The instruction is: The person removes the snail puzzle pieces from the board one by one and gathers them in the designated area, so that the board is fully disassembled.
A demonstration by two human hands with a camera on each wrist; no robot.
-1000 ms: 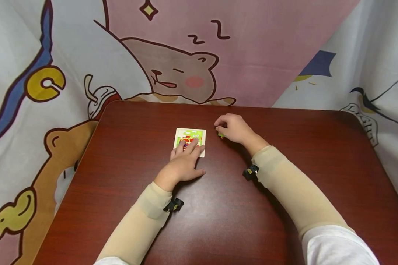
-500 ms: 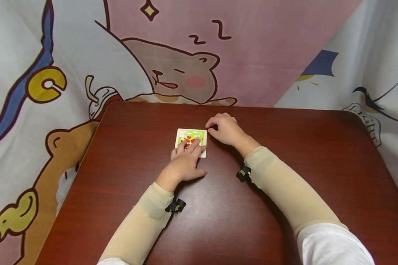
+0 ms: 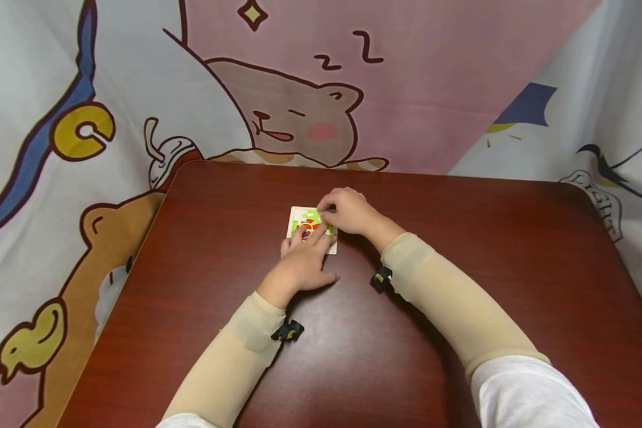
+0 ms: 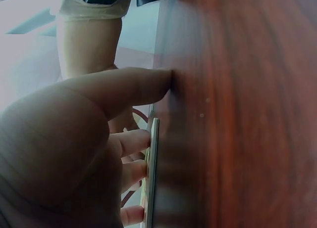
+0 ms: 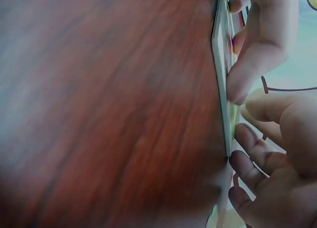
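Plainly, the board (image 3: 301, 215) is a thin, near-square panel lying flat on the table (image 3: 353, 345), towards its far edge. A cream rim frames a bright print: lime green with white patches along the top, red shapes in the middle, and a yellow ring with a spot of dark blue. Fingers hide the lower part and the upper right corner. Both wrist views catch the board nearly edge-on, as a slim pale strip, with a sliver of green by the right fingertips.

The left hand (image 3: 302, 264) is relaxed and spread, its fingers laid across the print and its thumb out to the side, clear of the board. The right hand (image 3: 349, 210) is at the upper right corner, fingers bent and thumb close to the index fingertip; whether it pinches anything cannot be told. Behind the table hangs a printed cloth (image 3: 422, 89) with a sleeping bear.
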